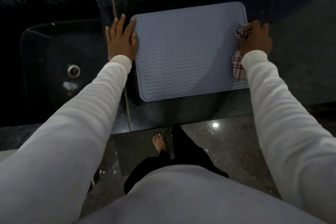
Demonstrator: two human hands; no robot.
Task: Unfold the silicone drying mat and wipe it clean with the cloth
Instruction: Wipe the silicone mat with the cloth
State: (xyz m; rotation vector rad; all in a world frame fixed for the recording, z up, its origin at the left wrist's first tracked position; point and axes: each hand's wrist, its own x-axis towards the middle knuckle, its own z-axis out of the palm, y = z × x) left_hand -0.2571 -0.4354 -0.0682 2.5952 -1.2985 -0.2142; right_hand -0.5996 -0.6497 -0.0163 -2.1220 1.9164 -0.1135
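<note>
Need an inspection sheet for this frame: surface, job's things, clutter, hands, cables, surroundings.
Surface: dark speckled stone counter, wet spots near the front edge.
Job's things: blue-grey ribbed silicone drying mat lies unfolded and flat; checked pink-and-white cloth rests on its right edge.
Clutter: nothing seen.
Hands: left hand flat, fingers straight, pressing the mat's left edge; right hand grips the cloth.
Cables: nothing seen.
Surroundings: dark sink basin with metal drain left of the mat; speckled floor below; a bare foot shows.
</note>
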